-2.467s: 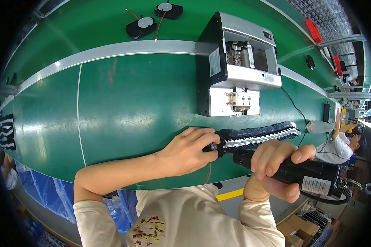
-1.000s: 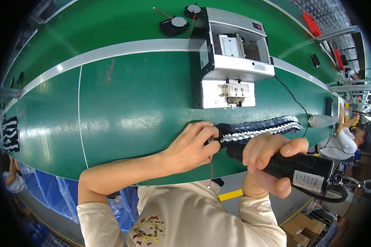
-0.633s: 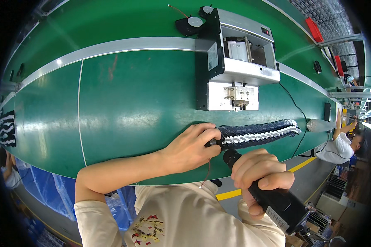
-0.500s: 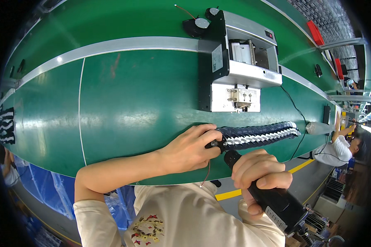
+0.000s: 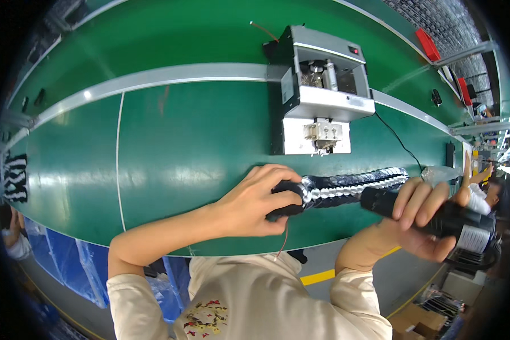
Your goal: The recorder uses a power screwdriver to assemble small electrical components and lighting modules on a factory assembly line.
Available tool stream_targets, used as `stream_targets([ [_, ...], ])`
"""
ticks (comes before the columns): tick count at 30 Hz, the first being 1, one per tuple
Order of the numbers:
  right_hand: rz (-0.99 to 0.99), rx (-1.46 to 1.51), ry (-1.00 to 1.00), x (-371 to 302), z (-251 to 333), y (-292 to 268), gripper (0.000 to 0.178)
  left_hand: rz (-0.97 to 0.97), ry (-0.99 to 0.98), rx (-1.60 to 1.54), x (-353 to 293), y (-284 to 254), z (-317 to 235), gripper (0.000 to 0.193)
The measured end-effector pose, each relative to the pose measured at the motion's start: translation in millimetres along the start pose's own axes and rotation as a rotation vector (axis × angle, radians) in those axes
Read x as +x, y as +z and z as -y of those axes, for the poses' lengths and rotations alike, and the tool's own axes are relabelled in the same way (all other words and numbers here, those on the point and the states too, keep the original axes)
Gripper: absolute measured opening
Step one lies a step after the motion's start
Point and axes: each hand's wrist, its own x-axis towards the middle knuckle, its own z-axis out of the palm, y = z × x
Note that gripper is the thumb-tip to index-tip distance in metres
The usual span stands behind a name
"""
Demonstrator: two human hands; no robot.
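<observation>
My left hand (image 5: 258, 198) is closed round a small black rounded part (image 5: 283, 211) at the left end of a long row of stacked black-and-white parts (image 5: 345, 190). A thin red wire (image 5: 286, 235) hangs below that hand. The part's exact kind is hidden by my fingers. My right hand (image 5: 422, 212) grips a black electric screwdriver (image 5: 378, 202) with a pale label, its nose pointing left in front of the row. It is apart from the part in my left hand, and blur softens its rear end.
A silver-and-black bench machine (image 5: 331, 102) stands beyond the row, its black cable (image 5: 399, 137) running right. A clear plastic bottle (image 5: 439, 174) lies past the row's far end. Another black-and-white row (image 5: 15, 178) sits at the left edge. A co-worker's arm (image 5: 466, 175) shows at right.
My right hand has carried the screwdriver up and to the right, away from my left hand, and turned it nearly level. My left hand keeps its place with the black part now tilted and more visible.
</observation>
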Motion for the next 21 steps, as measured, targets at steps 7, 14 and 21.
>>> stream_targets([
  [7,-0.178,-0.276,0.038,10,12,-52,0.071,-0.095,-0.258,0.387,25,-132,37,0.058],
  [14,-0.302,-0.375,0.007,5,6,-68,0.079,-0.334,-0.229,0.901,96,-213,114,0.065],
  [21,-0.334,-0.423,-0.028,-2,5,-79,0.077,0.041,0.044,0.487,243,-143,175,0.081],
])
